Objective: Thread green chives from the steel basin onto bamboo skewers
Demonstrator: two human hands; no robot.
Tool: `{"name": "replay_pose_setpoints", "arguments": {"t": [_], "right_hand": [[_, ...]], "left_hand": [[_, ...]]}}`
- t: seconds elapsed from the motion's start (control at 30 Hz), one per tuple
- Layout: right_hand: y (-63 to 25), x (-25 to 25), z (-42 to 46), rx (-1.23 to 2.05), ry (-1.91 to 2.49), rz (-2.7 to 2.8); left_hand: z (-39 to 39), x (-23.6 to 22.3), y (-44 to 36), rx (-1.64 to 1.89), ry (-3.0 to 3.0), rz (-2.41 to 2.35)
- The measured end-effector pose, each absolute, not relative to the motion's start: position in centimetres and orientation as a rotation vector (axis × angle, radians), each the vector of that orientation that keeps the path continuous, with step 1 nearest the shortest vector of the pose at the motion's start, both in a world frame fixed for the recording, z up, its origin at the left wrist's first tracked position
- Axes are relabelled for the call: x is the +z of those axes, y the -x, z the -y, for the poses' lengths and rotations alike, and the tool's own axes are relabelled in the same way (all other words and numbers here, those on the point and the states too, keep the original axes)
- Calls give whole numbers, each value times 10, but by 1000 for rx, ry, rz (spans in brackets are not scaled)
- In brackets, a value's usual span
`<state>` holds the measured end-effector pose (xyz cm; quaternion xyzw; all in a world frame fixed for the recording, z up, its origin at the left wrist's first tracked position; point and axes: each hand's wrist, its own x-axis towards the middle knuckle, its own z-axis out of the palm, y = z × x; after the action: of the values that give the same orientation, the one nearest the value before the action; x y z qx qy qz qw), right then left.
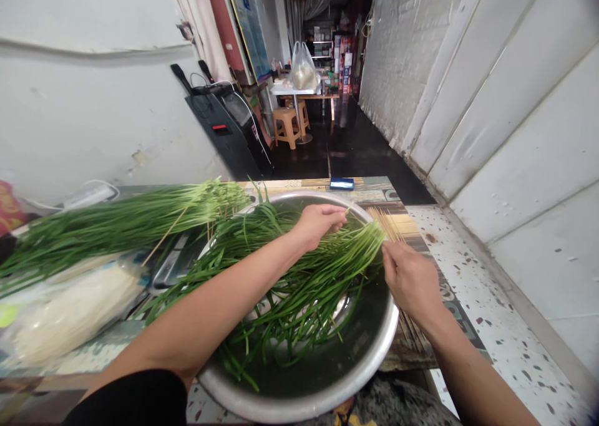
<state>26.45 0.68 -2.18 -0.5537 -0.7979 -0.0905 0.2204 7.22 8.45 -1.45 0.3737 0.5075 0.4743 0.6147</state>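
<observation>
Chives [318, 285] lie loose inside a metal basin [392, 326], their pale ends gathered toward its right side and their green leaves spread leftward, some over the left rim. The left hand [322, 225], reaching across above the basin, has thumb and fingertips pinched on a short pale stem [349, 208]. The right hand [412, 282] is closed at the pale ends of the bunch — whether it also grips a stick cannot be told. Thin wooden sticks [386, 219] lie on the desk [408, 226], just beside the basin and partly beneath the right forearm. A small blue object [342, 184] sits beyond the rim. To the left — a second bundle of chives [112, 226], a metal tray [169, 269] and a clear bag with whitish contents [79, 317]. Farther off, tan stools [286, 126] stand on a dark floor [337, 145].
</observation>
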Motion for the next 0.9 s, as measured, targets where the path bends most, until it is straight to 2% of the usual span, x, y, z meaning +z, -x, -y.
{"name": "replay_pose_setpoints", "arguments": {"t": [0.9], "right_hand": [[-264,-22,-7,-271,1521,2201]], "left_hand": [[-84,-15,-72,1096,-830,-1174]]}}
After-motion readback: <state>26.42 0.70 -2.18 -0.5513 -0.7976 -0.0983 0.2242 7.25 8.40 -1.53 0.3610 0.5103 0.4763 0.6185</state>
